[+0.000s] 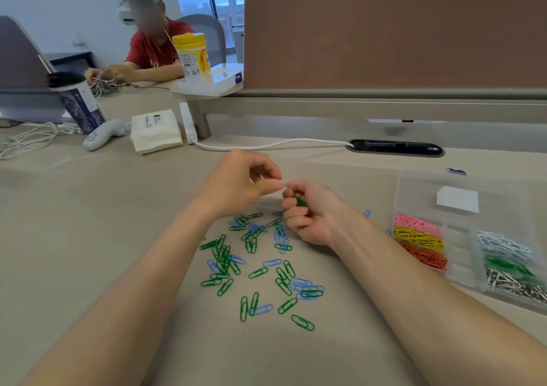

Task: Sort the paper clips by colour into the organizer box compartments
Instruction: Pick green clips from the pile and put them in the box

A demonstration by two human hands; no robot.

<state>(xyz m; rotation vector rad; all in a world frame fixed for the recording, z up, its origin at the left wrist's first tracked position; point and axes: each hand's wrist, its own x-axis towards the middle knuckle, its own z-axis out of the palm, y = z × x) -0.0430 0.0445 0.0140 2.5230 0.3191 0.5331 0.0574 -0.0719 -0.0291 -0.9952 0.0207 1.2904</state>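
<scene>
Several green paper clips (221, 255) and blue paper clips (307, 288) lie scattered on the beige table between my forearms. My right hand (307, 211) is curled round a bunch of green clips (300, 201) above the pile. My left hand (242, 183) hovers beside it, thumb and forefinger pinched together at my right hand's fingertips; what they pinch is too small to tell. The clear organizer box (461, 246) sits at the right, holding pink clips (414, 223), yellow, orange, white clips (500, 243), green and silver clips in separate compartments.
A white cable (266, 146) runs across the table behind my hands to a black desk port (396, 148). A tissue pack (155, 131), a white controller (102, 134) and a dark cup (78, 104) stand at the back left. Another person sits beyond them. A brown partition (393, 30) closes the back.
</scene>
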